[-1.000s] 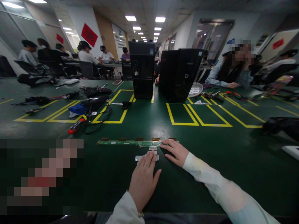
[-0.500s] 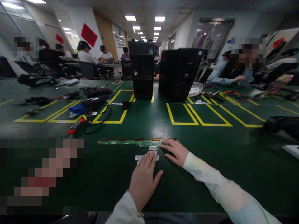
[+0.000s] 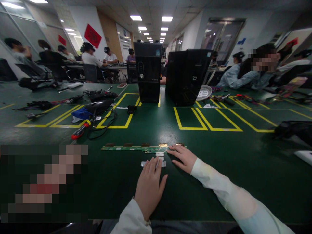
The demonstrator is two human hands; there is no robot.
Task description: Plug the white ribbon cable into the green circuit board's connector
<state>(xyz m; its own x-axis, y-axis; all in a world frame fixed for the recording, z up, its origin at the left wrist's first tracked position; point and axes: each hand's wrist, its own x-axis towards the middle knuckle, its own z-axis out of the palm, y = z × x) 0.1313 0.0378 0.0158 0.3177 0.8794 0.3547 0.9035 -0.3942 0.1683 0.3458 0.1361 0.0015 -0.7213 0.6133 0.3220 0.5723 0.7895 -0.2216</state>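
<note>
A long, narrow green circuit board (image 3: 126, 148) lies across the table, with copper-coloured tabs along its far edge. My right hand (image 3: 184, 158) rests on its right end, fingers stretched out and covering part of it. A white ribbon cable (image 3: 160, 154) runs from the board's near side toward me. It meets a flat silver-grey strip (image 3: 144, 164), which is partly hidden under the fingers of my left hand (image 3: 149, 185). That hand lies flat with its thumb apart and grips nothing.
Two black computer towers (image 3: 149, 74) (image 3: 186, 78) stand at the back. A red-and-black screwdriver (image 3: 80, 131), a blue-and-black item (image 3: 84, 113) and cables lie to the left. Yellow tape (image 3: 193, 129) marks the green table. Co-workers sit beyond; a blurred-out patch covers the lower left.
My left hand has slid slightly back toward me, showing more of the strip. My right hand and the circuit board stay put. A person at right has raised an arm.
</note>
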